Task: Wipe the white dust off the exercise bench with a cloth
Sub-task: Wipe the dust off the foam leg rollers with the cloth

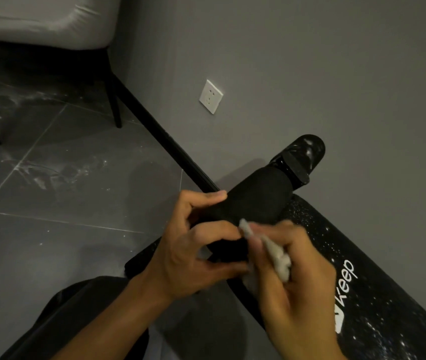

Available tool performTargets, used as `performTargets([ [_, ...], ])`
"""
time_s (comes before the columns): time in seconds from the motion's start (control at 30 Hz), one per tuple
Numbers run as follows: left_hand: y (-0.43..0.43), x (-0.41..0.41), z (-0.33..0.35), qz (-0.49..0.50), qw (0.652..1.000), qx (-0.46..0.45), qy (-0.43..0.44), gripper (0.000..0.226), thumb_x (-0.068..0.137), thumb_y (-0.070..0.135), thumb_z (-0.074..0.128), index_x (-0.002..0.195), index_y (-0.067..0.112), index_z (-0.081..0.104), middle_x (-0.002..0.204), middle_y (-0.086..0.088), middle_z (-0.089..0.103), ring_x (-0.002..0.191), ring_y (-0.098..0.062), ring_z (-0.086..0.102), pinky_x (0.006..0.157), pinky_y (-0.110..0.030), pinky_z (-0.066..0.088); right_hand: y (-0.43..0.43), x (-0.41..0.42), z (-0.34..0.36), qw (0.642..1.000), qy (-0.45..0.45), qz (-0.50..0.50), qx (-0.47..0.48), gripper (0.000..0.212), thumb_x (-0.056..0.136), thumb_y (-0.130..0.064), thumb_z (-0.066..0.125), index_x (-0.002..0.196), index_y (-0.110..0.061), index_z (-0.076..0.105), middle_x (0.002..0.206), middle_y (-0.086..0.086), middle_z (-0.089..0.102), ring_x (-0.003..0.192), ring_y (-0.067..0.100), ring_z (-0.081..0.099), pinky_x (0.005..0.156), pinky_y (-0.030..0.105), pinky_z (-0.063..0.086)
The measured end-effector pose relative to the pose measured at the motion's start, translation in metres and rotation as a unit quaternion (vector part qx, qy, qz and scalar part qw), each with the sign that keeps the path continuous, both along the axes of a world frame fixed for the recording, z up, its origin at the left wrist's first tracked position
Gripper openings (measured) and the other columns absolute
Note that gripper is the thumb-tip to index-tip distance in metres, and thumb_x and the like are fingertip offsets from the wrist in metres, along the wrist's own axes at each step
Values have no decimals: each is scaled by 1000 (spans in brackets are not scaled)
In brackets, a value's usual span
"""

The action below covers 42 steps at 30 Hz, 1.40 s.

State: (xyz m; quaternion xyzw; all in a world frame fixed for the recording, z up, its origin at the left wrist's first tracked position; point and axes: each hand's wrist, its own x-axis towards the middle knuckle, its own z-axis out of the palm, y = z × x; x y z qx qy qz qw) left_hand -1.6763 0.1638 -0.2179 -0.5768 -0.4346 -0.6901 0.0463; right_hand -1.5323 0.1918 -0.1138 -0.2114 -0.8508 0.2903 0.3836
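Note:
The black exercise bench (pixel 378 289) runs from lower right toward the wall, its pad speckled with white dust and marked "Keep". A black foam roller (pixel 256 196) crosses its upper end, with a dusty black end piece (pixel 304 157) beyond it. My left hand (pixel 193 253) grips the near part of the roller, thumb and fingers curled round it. My right hand (pixel 292 276) holds a crumpled whitish cloth (pixel 274 253), pinched between its fingers, against the roller's lower side.
A grey chair (pixel 43 22) with black legs stands at the upper left on the dark tiled floor (pixel 58 203), which shows white smears. A white wall socket (pixel 210 96) sits on the grey wall. A black skirting strip runs along the wall's foot. My dark-trousered knee is at bottom left.

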Motion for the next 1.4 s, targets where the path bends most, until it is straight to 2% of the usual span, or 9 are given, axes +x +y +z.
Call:
performTargets([
  [0.2,2,0,0,-10,1000,15,-10,54,84,46,80,125,35,47,130,-12,45,129,-26,53,96,-36,54,12,5,-10,997,7,6,80,9,97,-20,65,105,-16,67,84,2,64,68,12,63,55,28,48],
  [0.3,3,0,0,-12,1000,8,-22,56,81,51,79,124,35,48,128,-13,46,130,-27,53,98,-37,54,18,3,-11,997,17,-26,72,11,95,-18,64,103,-10,68,86,0,64,71,12,64,60,22,49],
  [0.53,2,-7,0,-34,999,1,-4,56,81,49,79,125,34,48,131,-13,43,128,-22,52,91,-36,56,3,12,-17,997,3,37,75,7,93,-17,66,98,-14,70,94,-13,66,76,1,64,67,13,46],
  [0.63,2,-3,0,-27,999,4,-19,52,83,54,76,122,33,50,130,-12,44,126,-25,53,92,-38,57,13,5,-12,997,14,-16,68,5,97,-24,63,101,-23,65,90,-6,66,70,8,63,59,21,47],
  [0.77,2,0,4,-12,999,-8,-28,45,83,49,78,113,24,55,127,-16,46,127,-25,52,97,-31,53,18,-6,-13,994,48,-85,51,4,96,-20,62,99,-22,62,91,-11,65,79,4,65,68,13,48],
  [0.9,-3,0,5,-27,999,2,-24,45,86,46,78,120,32,51,137,4,44,124,-26,55,89,-38,58,4,8,-27,998,47,-12,42,7,92,-15,64,99,-14,65,86,-8,60,70,3,61,65,11,44],
  [1.03,-5,6,6,-3,998,-24,-52,49,82,36,80,120,35,49,129,-12,46,124,-30,56,88,-46,58,22,2,-19,997,42,-64,30,7,96,-25,62,98,-18,63,84,-10,62,71,4,62,62,12,45],
  [1.17,-11,9,11,18,998,-45,-47,44,77,30,79,112,32,53,129,-11,45,128,-31,55,98,-41,53,35,-13,-2,985,53,-157,-52,6,97,-30,60,92,-30,59,86,-12,64,76,6,64,61,12,47],
  [1.4,-17,14,22,27,994,-90,-60,38,76,29,74,106,20,52,121,-17,43,125,-14,52,99,-24,48,3,3,-7,989,14,-122,-80,0,97,-11,64,97,-11,64,87,-12,65,78,2,65,67,8,44],
])
